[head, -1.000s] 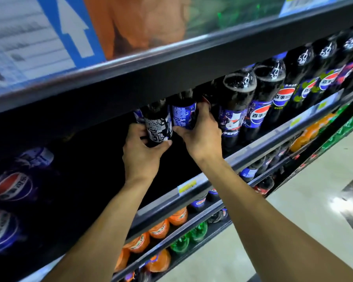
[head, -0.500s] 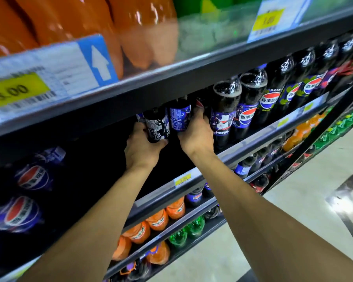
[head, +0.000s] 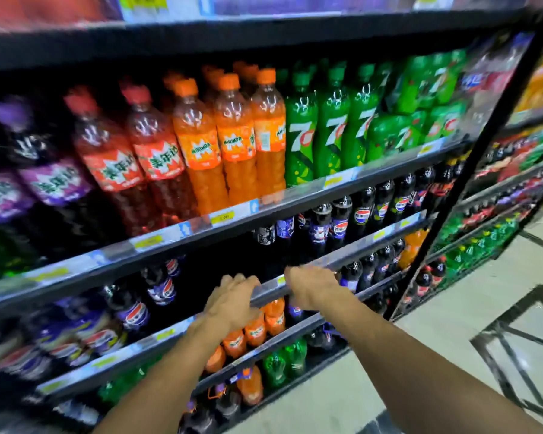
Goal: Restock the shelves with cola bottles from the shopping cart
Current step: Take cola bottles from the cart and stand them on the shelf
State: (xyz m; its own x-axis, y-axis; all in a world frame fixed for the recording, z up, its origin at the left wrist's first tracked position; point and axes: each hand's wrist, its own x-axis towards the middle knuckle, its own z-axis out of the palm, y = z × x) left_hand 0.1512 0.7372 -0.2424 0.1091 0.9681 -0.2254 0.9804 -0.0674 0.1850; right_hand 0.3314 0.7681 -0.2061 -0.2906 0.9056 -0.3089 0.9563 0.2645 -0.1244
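Observation:
Two dark cola bottles (head: pixel 265 234) (head: pixel 285 228) stand at the left end of a row of cola bottles (head: pixel 362 214) on the middle shelf (head: pixel 389 228). Left of them the shelf is dark, with a gap. My left hand (head: pixel 234 297) and my right hand (head: pixel 311 283) hover side by side in front of the shelf's front rail, below those two bottles. Both are motion-blurred, with fingers loosely bent and nothing in them. The shopping cart is out of view.
Orange soda bottles (head: pixel 235 145) and green 7UP bottles (head: pixel 329 126) fill the shelf above. More cola bottles (head: pixel 132 308) lie at the lower left, and orange and green bottles sit on the bottom shelves. A black upright (head: pixel 470 170) ends the unit. Tiled floor (head: pixel 452 324) lies to the right.
Both hands have let go of the two cola bottles, which stay on the shelf, and have pulled back and down. The camera has backed away, so more shelves show.

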